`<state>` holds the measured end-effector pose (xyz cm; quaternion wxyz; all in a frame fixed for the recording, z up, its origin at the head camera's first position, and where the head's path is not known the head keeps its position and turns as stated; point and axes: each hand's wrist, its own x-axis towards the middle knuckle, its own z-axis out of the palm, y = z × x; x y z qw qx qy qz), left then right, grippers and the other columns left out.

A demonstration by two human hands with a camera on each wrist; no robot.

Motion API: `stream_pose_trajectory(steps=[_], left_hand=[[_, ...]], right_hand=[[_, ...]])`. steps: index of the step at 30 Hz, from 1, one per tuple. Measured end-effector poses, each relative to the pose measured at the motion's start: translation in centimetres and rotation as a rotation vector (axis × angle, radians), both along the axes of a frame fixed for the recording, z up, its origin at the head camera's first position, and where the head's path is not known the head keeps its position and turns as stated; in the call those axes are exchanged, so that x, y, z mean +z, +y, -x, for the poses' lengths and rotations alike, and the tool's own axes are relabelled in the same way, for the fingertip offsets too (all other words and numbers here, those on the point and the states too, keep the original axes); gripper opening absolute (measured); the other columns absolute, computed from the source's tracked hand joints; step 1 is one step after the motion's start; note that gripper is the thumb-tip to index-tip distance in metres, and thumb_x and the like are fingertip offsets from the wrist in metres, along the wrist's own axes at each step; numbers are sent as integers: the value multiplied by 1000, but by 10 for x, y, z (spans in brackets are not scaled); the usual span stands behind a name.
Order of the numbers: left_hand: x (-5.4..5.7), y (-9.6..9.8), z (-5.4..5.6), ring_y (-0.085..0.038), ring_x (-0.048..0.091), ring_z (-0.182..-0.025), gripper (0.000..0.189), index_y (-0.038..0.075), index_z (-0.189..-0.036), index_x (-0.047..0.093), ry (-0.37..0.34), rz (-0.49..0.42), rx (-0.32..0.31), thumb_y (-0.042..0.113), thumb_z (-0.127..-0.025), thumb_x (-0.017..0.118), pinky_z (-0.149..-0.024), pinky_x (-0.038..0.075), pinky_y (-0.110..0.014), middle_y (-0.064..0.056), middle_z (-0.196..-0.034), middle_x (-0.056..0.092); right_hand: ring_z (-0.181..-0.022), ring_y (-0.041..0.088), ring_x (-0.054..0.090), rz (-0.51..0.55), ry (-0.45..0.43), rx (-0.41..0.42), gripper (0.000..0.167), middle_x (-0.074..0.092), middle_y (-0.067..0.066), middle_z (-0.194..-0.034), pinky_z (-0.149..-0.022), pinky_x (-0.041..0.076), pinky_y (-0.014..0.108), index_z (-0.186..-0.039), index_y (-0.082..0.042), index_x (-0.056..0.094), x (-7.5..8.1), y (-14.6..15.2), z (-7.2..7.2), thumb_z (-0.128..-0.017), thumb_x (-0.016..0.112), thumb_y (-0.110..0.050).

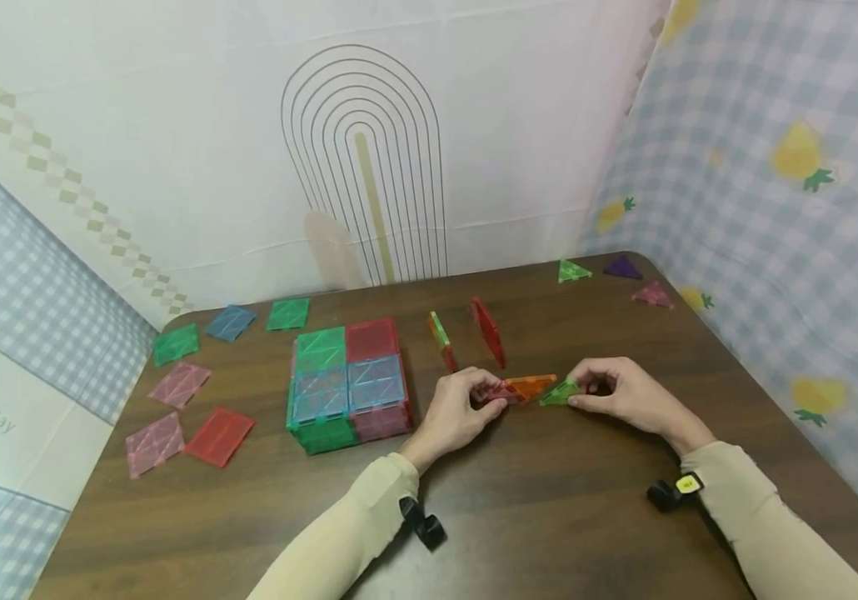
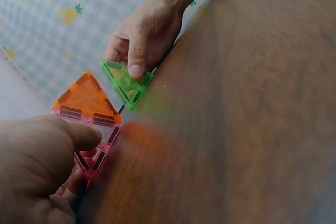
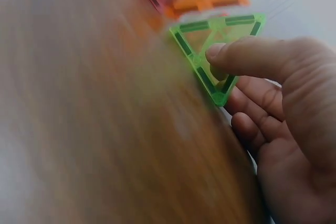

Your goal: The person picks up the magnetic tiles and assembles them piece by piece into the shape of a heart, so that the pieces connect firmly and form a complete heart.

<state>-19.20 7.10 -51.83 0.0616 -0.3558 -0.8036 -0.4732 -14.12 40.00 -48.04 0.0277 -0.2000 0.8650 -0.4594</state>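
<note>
My left hand pinches a pink triangular magnetic tile between thumb and fingers. Edge to edge with it is an orange triangular tile, the pair standing upright just at the tabletop. From the right, my right hand pinches a green triangular tile with the thumb over its face. In the left wrist view the green tile is close beside the orange one, a narrow gap between them. Behind the hands stand a red tile and a thin green-and-red piece, both seen nearly edge-on.
Left of my left hand is a box built of square tiles. Several loose square tiles, among them a red one and a blue one, lie further left. Green, purple and pink triangles lie at the back right.
</note>
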Motion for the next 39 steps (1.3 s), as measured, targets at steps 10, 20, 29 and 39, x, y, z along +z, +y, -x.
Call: stream_pose_trajectory(steps=[10,20,29,39], left_hand=[[-3,-1,4,-4,65,-83,13,16,-108,82,-33,-3,-12,19,-97,88,-74,55,-22,8,-95,72],[-7,-3,6,-3,65,-84,11,18,-109,82,-25,0,-13,20,-99,86,-75,55,-21,9,-97,73],[9,-2,-1,-8,70,-92,23,14,-114,82,-86,12,-16,13,-93,92,-84,60,-23,3,-102,75],[15,0,-5,-12,70,-96,27,11,-116,82,-141,52,-27,10,-91,93,-87,58,-22,-2,-106,76]], right_hand=[[-84,17,66,-46,48,-43,17,76,-4,-102,-73,56,29,-112,-26,80,-3,-18,1,-101,84,-14],[-85,16,65,-55,69,-59,21,75,-6,-106,-73,55,29,-114,-28,79,-2,-27,1,-101,85,-13],[-85,17,66,-18,86,-26,18,75,0,-101,-74,56,28,-110,-20,77,1,-2,4,-102,81,-4],[-76,15,61,-82,129,-277,17,70,8,-93,-65,50,25,-116,-9,76,1,52,2,-101,81,-3]])
